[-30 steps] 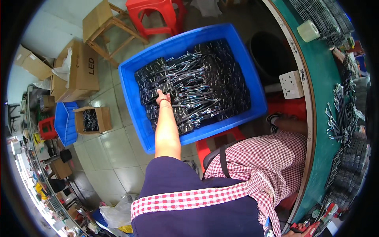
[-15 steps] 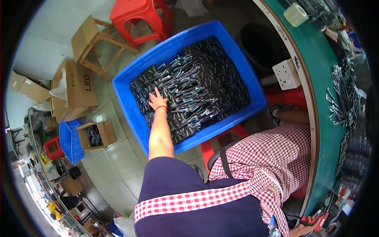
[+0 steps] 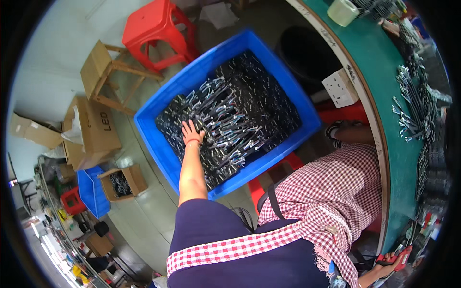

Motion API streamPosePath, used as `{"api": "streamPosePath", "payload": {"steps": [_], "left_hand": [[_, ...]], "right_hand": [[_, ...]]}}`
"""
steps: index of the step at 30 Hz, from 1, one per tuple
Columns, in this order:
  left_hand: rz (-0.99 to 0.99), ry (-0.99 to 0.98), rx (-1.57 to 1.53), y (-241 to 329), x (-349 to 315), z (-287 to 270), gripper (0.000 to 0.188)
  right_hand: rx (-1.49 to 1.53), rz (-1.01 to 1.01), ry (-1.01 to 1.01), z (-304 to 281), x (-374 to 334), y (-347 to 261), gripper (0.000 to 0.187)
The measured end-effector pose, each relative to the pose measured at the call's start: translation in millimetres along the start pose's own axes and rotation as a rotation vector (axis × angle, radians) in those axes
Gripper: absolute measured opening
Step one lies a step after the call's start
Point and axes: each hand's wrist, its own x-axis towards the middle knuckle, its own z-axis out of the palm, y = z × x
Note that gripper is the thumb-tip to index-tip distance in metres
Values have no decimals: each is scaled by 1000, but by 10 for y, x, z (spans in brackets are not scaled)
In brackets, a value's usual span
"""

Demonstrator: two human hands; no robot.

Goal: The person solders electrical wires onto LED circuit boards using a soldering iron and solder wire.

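Note:
My left hand (image 3: 192,134) lies on the near left part of a heap of black cable assemblies (image 3: 269,91) in a large blue plastic bin (image 3: 312,126). Its fingers are spread, and I see nothing gripped in them. Black leads with pale, light-blue stripped ends (image 3: 235,125) stick up in rows just right of that hand. At the lower right, by the green bench's edge, my right hand (image 3: 384,270) is closed around a red tool (image 3: 402,259), whose kind I cannot make out.
The green workbench (image 3: 403,173) on the right carries a wire bundle (image 3: 408,105) and a tape roll (image 3: 342,12). A socket box (image 3: 340,89) is fixed to its edge. Beyond the bin stand a red stool (image 3: 149,29) and wooden stool (image 3: 96,67); cartons (image 3: 98,134) are left.
The view has shifted slightly. My left hand stays on the cable heap, its fingers now stretched flatter and wider. My right hand still holds the red tool.

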Motion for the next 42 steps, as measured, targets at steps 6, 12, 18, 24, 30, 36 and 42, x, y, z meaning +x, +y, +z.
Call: {"api": "streamPosePath", "payload": {"steps": [6, 12, 18, 24, 30, 36, 42], "left_hand": [[-227, -35, 413, 364, 122, -284, 97], [798, 807, -320, 2625, -1843, -1151, 56], [2056, 438, -737, 4513, -4313, -1984, 37], [2358, 73, -109, 6384, -5560, -1002, 70], [1916, 165, 305, 7020, -5891, -564, 72], [2093, 134, 209, 7057, -6019, -1012, 38], [2283, 419, -147, 6299, -5889, -1100, 29]], "right_hand": [[87, 80, 27, -219, 66, -67, 34], [269, 229, 201, -774, 276, 258, 29], [418, 229, 179, -456, 99, 197, 31], [557, 227, 203, -364, -5, 147, 31], [576, 173, 285, -673, 15, 149, 30], [578, 159, 304, -839, 120, 205, 31], [642, 150, 256, -733, 225, 210, 31]]}}
